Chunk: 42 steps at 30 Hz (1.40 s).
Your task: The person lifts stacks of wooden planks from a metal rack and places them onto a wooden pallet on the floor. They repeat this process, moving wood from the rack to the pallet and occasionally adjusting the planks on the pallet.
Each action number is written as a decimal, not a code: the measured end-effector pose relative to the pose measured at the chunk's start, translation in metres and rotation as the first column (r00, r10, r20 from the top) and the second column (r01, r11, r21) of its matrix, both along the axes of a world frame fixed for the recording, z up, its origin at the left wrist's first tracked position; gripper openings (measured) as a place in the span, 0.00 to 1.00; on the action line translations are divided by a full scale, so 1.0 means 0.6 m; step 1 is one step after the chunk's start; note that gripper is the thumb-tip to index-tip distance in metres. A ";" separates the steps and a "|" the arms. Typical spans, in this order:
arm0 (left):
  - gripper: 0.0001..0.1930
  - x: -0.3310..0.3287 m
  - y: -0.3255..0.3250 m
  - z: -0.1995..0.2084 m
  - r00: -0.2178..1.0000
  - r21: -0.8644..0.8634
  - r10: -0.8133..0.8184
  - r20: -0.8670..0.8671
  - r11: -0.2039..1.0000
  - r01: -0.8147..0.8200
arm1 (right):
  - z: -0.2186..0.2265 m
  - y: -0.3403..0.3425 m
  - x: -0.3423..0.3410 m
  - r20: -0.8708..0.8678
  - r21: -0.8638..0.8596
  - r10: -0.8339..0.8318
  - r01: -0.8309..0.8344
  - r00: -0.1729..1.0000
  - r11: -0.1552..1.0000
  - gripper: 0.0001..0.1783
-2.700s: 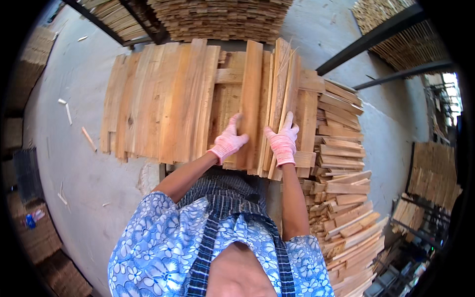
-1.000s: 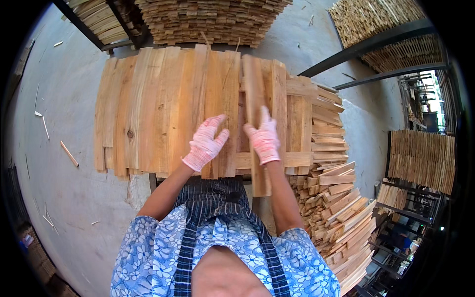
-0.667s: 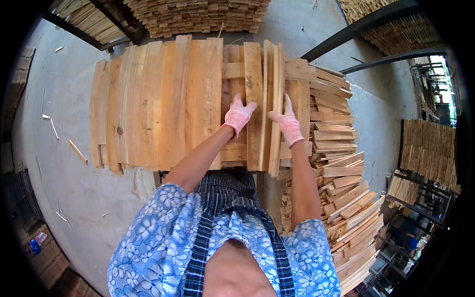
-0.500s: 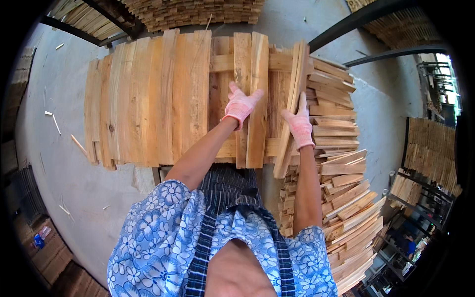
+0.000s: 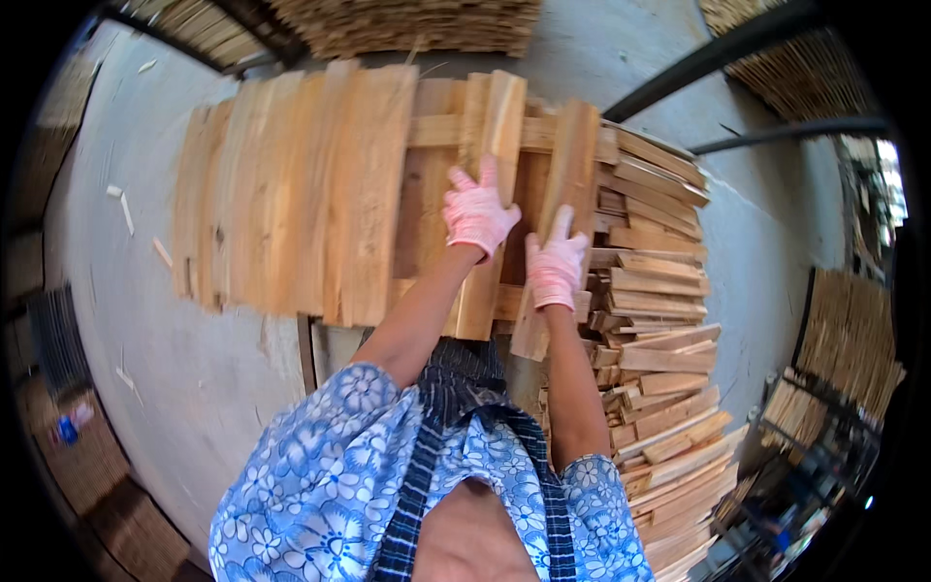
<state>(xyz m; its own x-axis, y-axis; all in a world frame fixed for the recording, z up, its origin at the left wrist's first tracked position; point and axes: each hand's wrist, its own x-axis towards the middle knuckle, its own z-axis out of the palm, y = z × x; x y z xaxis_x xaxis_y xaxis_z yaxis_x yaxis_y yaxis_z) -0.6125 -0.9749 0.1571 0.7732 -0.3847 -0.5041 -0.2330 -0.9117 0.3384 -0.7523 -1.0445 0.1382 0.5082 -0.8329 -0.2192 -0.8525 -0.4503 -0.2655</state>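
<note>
Two narrow wooden planks (image 5: 504, 112) lie side by side, and my left hand (image 5: 479, 215) rests on them in a pink-and-white glove. Its fingers are spread, with the thumb near the right edge. To the right, my gloved right hand (image 5: 557, 272) lies across a separate plank (image 5: 574, 145), thumb at its left edge and fingers toward its right. That plank slants, its near end toward the left. Beneath are wooden crosspieces (image 5: 433, 131). A row of upright-laid planks (image 5: 320, 194) covers the left side.
A pile of loose short boards (image 5: 669, 281) runs down the right side. Dark metal bars (image 5: 713, 60) stand at the far right. Stacked timber (image 5: 407, 24) lies beyond the work surface. Wood scraps (image 5: 126, 209) litter the grey floor (image 5: 107, 262) at left.
The right-hand plank has turned from its narrow edge to show its broad face, and my right hand has moved left and nearer. My left hand has shifted slightly right over the two planks.
</note>
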 end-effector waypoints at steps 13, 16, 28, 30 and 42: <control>0.57 0.146 0.344 0.064 0.805 -0.814 0.123 -0.581 -0.068 -0.577 | 0.063 0.088 0.163 0.300 0.145 0.348 -0.403 0.888 0.904 0.48; 0.42 0.168 0.468 0.100 0.739 -0.685 -0.110 -0.665 -0.306 -0.662 | 0.098 0.155 0.282 0.235 0.054 0.688 -0.716 0.686 0.696 0.46; 0.28 -0.090 0.738 -0.039 0.272 -0.521 0.476 -0.836 -0.535 -0.666 | 0.050 0.200 0.418 -0.062 -0.116 0.932 -0.930 0.358 0.350 0.46; 0.27 -0.125 0.753 -0.080 0.131 -0.451 0.500 -0.856 -0.599 -0.662 | 0.043 0.225 0.434 -0.021 -0.225 0.939 -0.917 0.343 0.330 0.47; 0.23 -0.159 0.596 -0.168 0.108 -0.216 0.187 -0.976 -0.838 -0.501 | 0.174 0.070 0.684 0.098 -0.197 0.906 -0.884 0.412 0.423 0.51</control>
<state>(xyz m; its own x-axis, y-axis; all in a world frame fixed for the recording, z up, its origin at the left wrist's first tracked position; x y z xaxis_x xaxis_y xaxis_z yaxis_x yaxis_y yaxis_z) -0.7077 -0.6171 0.0565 0.7095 0.2082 -0.6732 0.1413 0.8939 0.4254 -0.3422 -1.0028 0.2427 0.9940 0.1091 -0.0002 0.1055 -0.9616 -0.2535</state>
